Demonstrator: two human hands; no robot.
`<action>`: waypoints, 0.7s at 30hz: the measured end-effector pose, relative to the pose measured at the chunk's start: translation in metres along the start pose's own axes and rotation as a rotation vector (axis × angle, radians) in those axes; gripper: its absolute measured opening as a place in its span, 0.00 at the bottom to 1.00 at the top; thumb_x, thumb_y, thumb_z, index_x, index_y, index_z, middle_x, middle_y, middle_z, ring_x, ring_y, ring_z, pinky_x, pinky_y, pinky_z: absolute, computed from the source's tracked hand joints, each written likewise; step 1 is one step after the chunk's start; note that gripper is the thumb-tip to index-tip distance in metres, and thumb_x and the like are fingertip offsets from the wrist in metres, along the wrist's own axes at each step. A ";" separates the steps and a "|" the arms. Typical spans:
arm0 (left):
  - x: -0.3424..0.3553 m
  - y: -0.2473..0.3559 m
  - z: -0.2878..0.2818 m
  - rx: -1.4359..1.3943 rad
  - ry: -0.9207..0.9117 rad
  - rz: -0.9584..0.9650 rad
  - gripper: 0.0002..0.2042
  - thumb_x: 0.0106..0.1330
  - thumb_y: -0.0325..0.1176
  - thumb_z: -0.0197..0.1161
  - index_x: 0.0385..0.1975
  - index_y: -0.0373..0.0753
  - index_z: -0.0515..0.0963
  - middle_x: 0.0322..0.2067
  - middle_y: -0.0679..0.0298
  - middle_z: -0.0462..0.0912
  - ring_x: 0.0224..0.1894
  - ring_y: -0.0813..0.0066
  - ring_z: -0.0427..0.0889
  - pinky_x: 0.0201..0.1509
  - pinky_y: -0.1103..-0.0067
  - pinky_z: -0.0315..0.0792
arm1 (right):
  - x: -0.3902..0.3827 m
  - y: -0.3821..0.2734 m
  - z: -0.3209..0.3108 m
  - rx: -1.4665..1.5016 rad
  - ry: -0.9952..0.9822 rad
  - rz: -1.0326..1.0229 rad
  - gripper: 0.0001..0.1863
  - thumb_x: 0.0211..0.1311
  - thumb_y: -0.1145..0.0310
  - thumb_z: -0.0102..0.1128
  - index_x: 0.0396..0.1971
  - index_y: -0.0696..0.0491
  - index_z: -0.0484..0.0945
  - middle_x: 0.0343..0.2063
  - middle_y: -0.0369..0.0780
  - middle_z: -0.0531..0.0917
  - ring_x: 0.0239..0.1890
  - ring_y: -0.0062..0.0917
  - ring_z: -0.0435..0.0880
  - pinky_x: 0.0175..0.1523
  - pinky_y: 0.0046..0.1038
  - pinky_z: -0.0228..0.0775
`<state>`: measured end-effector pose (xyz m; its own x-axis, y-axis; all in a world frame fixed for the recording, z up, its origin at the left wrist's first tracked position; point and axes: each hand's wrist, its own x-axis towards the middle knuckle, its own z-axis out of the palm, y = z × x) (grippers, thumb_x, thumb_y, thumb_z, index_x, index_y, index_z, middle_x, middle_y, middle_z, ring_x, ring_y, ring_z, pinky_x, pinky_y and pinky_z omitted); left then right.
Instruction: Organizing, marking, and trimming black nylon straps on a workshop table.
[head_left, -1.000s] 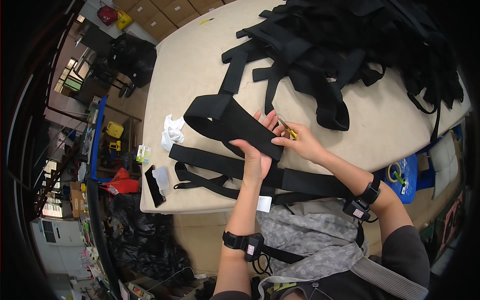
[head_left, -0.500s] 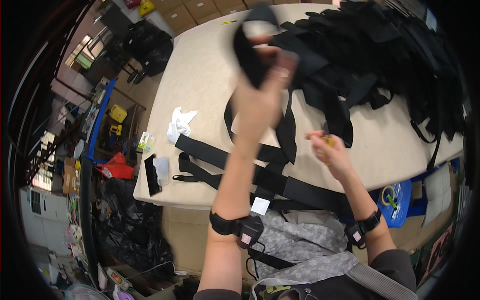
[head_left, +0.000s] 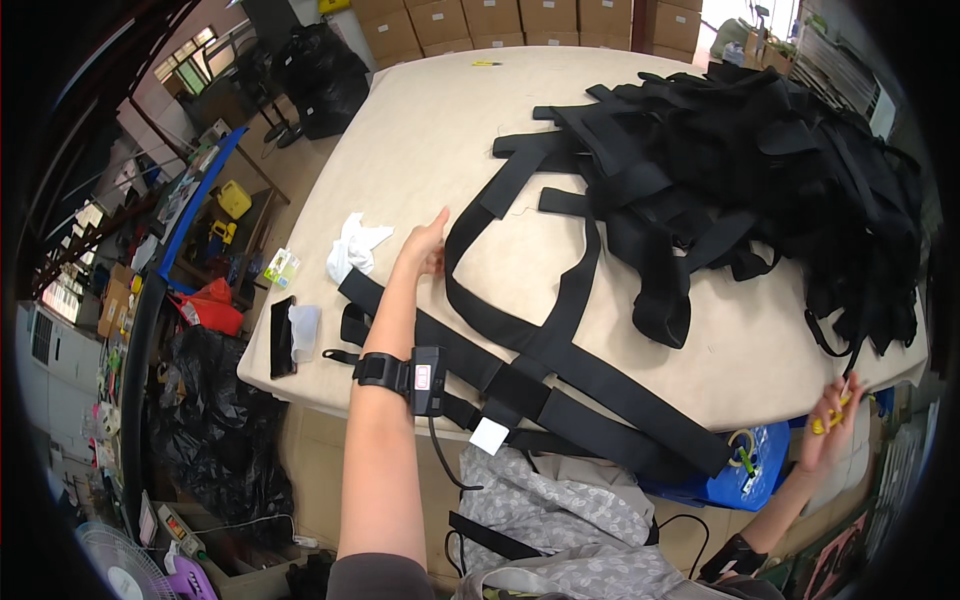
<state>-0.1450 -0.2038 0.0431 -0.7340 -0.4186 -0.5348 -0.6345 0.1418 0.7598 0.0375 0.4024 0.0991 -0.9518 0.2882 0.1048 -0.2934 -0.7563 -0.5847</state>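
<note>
My left hand is over the cream table, its thumb raised apart from the fingers, which are partly hidden. Close to its right side lies a wide black elastic strap, curving round in a loop; nothing shows in the hand. At the table's front right corner my right hand is closed round small yellow-handled snips, slightly blurred. Long flat black straps cross each other along the near edge, with a white square label on them.
A big heap of black straps covers the table's right side. White crumpled cloth, a black phone-like slab and a yellow tool lie on the tabletop. Below the front edge is a blue bin. Cardboard boxes stand behind.
My left hand has let go of the black strap it was lifting and moved down and left. The strap now lies on the table. My right hand has swung out right with the snips.
</note>
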 end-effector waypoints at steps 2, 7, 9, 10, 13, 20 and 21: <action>0.000 -0.006 -0.003 -0.120 -0.074 0.005 0.40 0.56 0.67 0.48 0.41 0.26 0.72 0.30 0.53 0.79 0.27 0.64 0.79 0.33 0.75 0.74 | -0.016 0.049 0.064 0.103 -0.068 0.252 0.15 0.70 0.55 0.37 0.38 0.51 0.69 0.27 0.42 0.72 0.21 0.16 0.66 0.16 0.12 0.57; 0.009 -0.019 0.011 -0.639 -0.912 -0.052 0.35 0.65 0.59 0.43 0.46 0.25 0.71 0.28 0.59 0.81 0.30 0.71 0.81 0.39 0.75 0.76 | -0.060 0.143 0.176 0.489 -0.808 0.975 0.23 0.70 0.49 0.20 0.29 0.50 0.62 0.40 0.61 0.74 0.32 0.41 0.79 0.29 0.29 0.73; -0.026 0.006 0.027 -0.799 -0.839 0.155 0.30 0.66 0.54 0.45 0.48 0.27 0.71 0.39 0.55 0.79 0.38 0.69 0.81 0.45 0.73 0.75 | -0.078 0.131 0.217 0.670 -0.939 1.249 0.24 0.69 0.48 0.26 0.28 0.53 0.63 0.45 0.61 0.71 0.49 0.45 0.73 0.47 0.40 0.67; -0.039 0.016 0.034 -0.868 -0.816 0.227 0.28 0.67 0.53 0.45 0.49 0.30 0.71 0.45 0.53 0.77 0.41 0.69 0.80 0.46 0.73 0.75 | -0.087 0.125 0.231 0.679 -0.970 1.354 0.24 0.68 0.48 0.29 0.28 0.54 0.64 0.46 0.60 0.71 0.52 0.45 0.70 0.53 0.42 0.62; -0.053 0.041 0.041 -0.876 -0.831 0.395 0.27 0.66 0.49 0.49 0.56 0.31 0.63 0.44 0.60 0.77 0.44 0.72 0.77 0.51 0.73 0.71 | -0.112 0.132 0.255 1.102 -1.188 1.351 0.26 0.68 0.47 0.19 0.28 0.52 0.62 0.53 0.64 0.64 0.58 0.48 0.66 0.57 0.39 0.61; -0.127 0.114 0.020 -0.765 -0.522 0.753 0.21 0.66 0.39 0.52 0.56 0.36 0.65 0.35 0.62 0.80 0.36 0.75 0.77 0.46 0.77 0.71 | -0.098 0.130 0.206 0.744 -1.352 1.305 0.25 0.68 0.48 0.27 0.28 0.55 0.65 0.48 0.59 0.69 0.56 0.44 0.67 0.57 0.41 0.58; -0.138 0.121 0.013 -0.678 -0.452 0.817 0.19 0.65 0.37 0.52 0.53 0.36 0.67 0.37 0.59 0.80 0.37 0.74 0.78 0.45 0.78 0.72 | -0.100 0.128 0.203 0.730 -1.368 1.310 0.25 0.68 0.48 0.28 0.28 0.55 0.65 0.47 0.58 0.69 0.55 0.44 0.67 0.57 0.41 0.57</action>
<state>-0.1233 -0.1171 0.2039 -0.9725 -0.0450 0.2285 0.2298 -0.3457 0.9098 0.0770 0.1572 0.1767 0.0930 -0.7986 0.5946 0.8485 -0.2489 -0.4671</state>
